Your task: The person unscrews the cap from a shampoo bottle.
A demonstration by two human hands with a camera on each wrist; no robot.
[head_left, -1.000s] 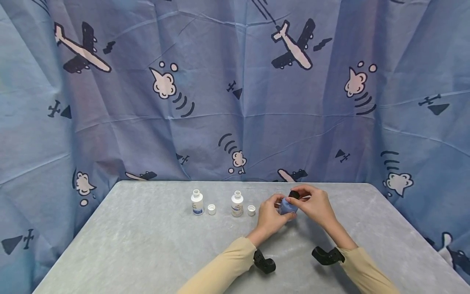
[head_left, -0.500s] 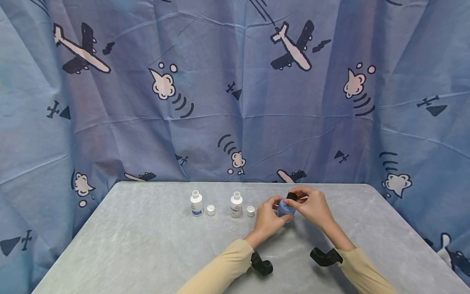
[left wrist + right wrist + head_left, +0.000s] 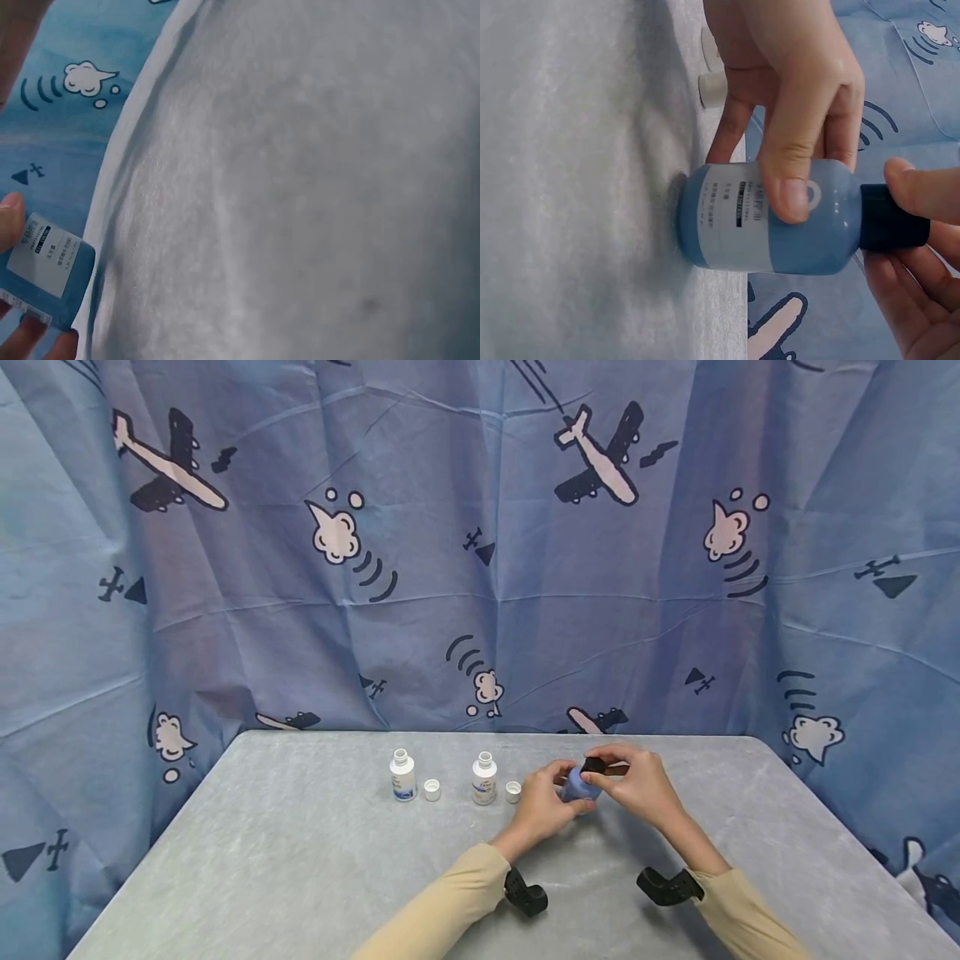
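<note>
A blue bottle (image 3: 576, 788) with a black cap (image 3: 593, 766) is near the back right of the table. My left hand (image 3: 542, 802) grips its body, thumb lying along the front in the right wrist view. There the white printed label (image 3: 731, 217) shows, and the bottle's base is right at the tabletop. My right hand (image 3: 641, 787) pinches the cap between thumb and fingers; the cap sits at the bottle's neck. Part of the bottle and label also appears at the lower left of the left wrist view, with fingertips (image 3: 9, 221) around it.
To the left stand two white bottles, uncapped: one farther left (image 3: 402, 778), one nearer (image 3: 484, 781). Beside each lies a small white cap, the left one (image 3: 432, 790) and the right one (image 3: 513, 792). A blue patterned curtain (image 3: 420, 560) hangs behind the grey table (image 3: 300, 860).
Both hands and the blue bottle have shifted slightly left and toward the person. The right hand still pinches the cap, its fingers a little differently placed. The white bottles have stayed put.
</note>
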